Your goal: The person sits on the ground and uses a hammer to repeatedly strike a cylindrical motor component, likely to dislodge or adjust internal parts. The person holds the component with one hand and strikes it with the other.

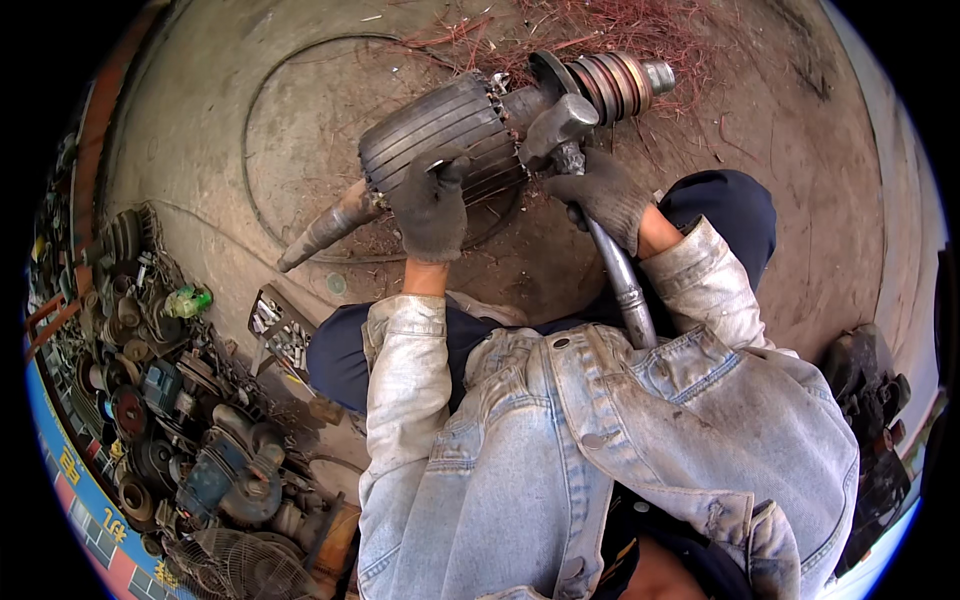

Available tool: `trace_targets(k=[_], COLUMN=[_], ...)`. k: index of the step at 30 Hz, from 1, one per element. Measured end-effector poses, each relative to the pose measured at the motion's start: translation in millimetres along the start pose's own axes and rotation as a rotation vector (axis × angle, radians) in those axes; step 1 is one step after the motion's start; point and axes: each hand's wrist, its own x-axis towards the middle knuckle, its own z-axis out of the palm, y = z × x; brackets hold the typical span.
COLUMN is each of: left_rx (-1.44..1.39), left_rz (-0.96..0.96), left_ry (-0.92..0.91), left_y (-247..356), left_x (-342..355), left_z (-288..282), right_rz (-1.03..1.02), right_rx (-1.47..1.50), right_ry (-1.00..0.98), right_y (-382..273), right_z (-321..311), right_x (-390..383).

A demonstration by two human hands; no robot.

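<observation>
A large wound rotor [425, 125] lies aslant on the floor before me, with a slotted dark core. Its tapered shaft [335, 225] points to the near left, and copper-coloured slip rings [612, 88] sit at its far right end. My left hand [430, 210], in a dark knit glove, is closed at the near side of the core; a small dark tip shows by the thumb, too hidden to name. My right hand [605, 195], gloved too, grips a hammer [618, 270] by its metal handle just below the head. The hammer head is raised beside the core's right end.
Reddish wire scraps [640, 25] litter the floor beyond the rotor. A cable [247, 140] loops around it. Near my left knee stands a tray [262, 335] of small parts. Motor parts [235, 465] and a green bottle [187, 301] are piled left; dark machine parts [865, 385] stand right.
</observation>
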Motion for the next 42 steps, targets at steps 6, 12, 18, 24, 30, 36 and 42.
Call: trace_targets(k=[6,12,18,24,30,36,42], left_rx=[-0.012,-0.006,0.043,-0.066,0.104,-0.246,-0.089], left_rz=[-0.073,-0.004,0.069,-0.026,-0.007,-0.338,0.141], left_ry=[-0.02,-0.011,0.036,0.003,-0.046,0.108,-0.038], left_y=[30,38,19,27,-1,13,51], left_x=[-5,-30,-24,-38,-31,-29,-20], left_z=[-39,-44,-34,-46,-45,-62,-42], right_rz=[-0.021,-0.431,-0.705,-0.744,-0.702,-0.345,0.001], right_rx=[-0.054,-0.434,-1.124,-1.153,-1.368,-0.426,0.258], right_ry=[-0.078,-0.102,-0.158,-0.082,-0.181,-0.327,0.004], right_y=[-27,-100,-133,-141,-126,-96,-6], right_z=[22,45,70,85,99,57,-4], right_x=[-55,-140,-86,-126,-87,-113,-83])
